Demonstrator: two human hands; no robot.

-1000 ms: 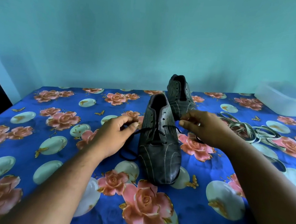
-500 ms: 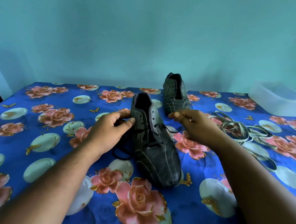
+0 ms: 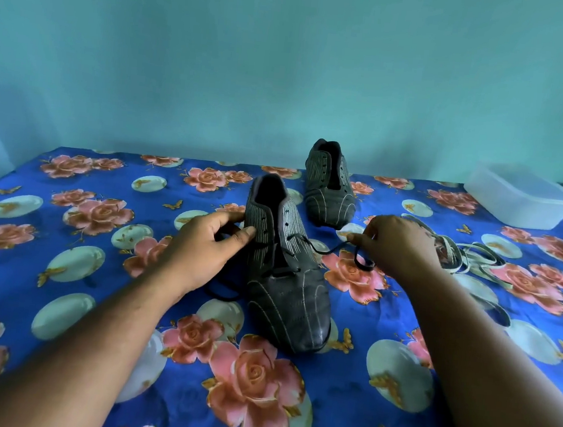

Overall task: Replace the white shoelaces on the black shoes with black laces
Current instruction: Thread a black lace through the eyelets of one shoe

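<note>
1. Two black shoes stand on a blue floral cloth point(image 3: 41, 297): near shoe point(image 3: 287, 282) at centre, toe toward 6 o'clock; far shoe point(image 3: 329, 187) at 12 o'clock from it, unlaced.
2. Left hand point(image 3: 201, 250), at 9 o'clock of the near shoe, grips its side between thumb and curled fingers.
3. Right hand point(image 3: 397, 245), at 3 o'clock, pinches the black lace point(image 3: 324, 250), which runs from the lower eyelets.
4. White laces point(image 3: 468, 259) lie heaped beyond the right hand.
5. Plastic tub point(image 3: 522, 202) sits at 2 o'clock, well apart.
</note>
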